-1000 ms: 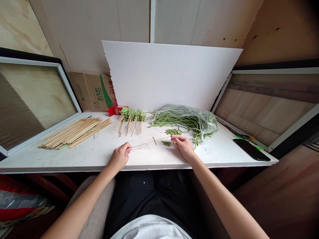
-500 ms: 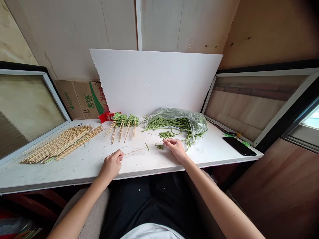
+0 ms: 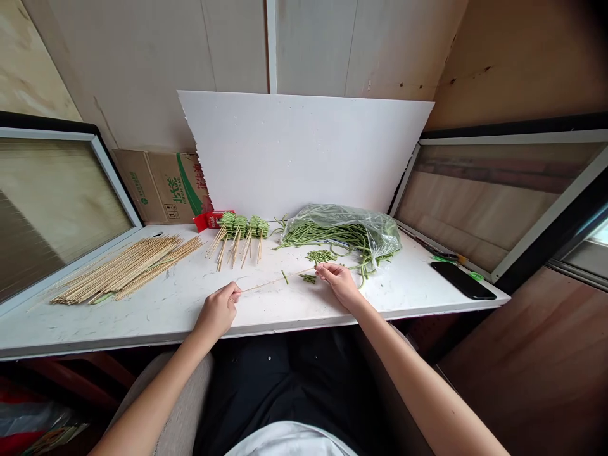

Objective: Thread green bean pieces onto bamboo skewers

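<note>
My left hand (image 3: 221, 310) is closed round one end of a thin bamboo skewer (image 3: 266, 284), which slants up to the right above the table. At its far end, the fingertips of my right hand (image 3: 338, 283) are pinched together on it; whether a bean piece is between them is too small to tell. Below the skewer lies a single cut green bean piece (image 3: 285, 277). A few more cut pieces (image 3: 308, 278) rest just left of my right fingers, and a small pile of cut beans (image 3: 322, 256) sits behind them.
Loose bamboo skewers (image 3: 128, 266) lie at the left. Finished bean skewers (image 3: 242, 226) stand in a row by a red packet (image 3: 208, 220). Long green beans fill a clear plastic bag (image 3: 380, 228). A black phone (image 3: 463, 280) is near the right edge; a white board (image 3: 304, 152) leans behind.
The whole view has shifted slightly, so everything sits a little further right. Both hands keep nearly the same pose on the skewer.
</note>
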A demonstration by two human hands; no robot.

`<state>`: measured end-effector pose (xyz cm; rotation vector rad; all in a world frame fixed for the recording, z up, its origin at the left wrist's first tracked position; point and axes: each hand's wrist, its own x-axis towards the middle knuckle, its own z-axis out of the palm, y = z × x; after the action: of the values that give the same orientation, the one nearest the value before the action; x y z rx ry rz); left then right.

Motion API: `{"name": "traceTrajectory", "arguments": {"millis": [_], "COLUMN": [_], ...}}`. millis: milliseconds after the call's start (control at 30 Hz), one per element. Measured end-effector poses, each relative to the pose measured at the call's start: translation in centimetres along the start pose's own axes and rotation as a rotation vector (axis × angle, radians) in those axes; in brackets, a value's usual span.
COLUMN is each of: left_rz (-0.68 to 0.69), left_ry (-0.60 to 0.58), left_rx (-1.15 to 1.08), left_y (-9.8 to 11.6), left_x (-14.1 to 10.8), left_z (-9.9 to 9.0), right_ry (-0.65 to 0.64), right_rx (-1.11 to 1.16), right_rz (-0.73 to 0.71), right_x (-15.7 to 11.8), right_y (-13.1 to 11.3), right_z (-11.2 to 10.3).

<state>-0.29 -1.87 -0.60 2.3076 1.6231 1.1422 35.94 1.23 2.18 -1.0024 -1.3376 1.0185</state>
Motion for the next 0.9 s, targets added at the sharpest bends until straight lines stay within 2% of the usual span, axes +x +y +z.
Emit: {"name": "traceTrajectory", "arguments": {"millis": [333, 600, 900], "left_rz": [-0.005, 0.017, 0.003], "left_ry": [0.013, -0.001, -0.011], "left_rx": [-0.028, -0.016, -0.022], "left_y": [0.2, 0.2, 0.1], "left_x": [0.1, 0.0, 0.1], "left_z": [0.0, -0.1, -0.2], "right_ry": [0.107, 0.072, 0.11], "right_rx": [0.009, 0.004, 0.018], "right_rz": [0.024, 0.049, 0.044], "right_x": [0.4, 0.1, -0.2], "right_y": [0.5, -0.1, 0.3], "right_z": [0.2, 0.3, 1.3]}}
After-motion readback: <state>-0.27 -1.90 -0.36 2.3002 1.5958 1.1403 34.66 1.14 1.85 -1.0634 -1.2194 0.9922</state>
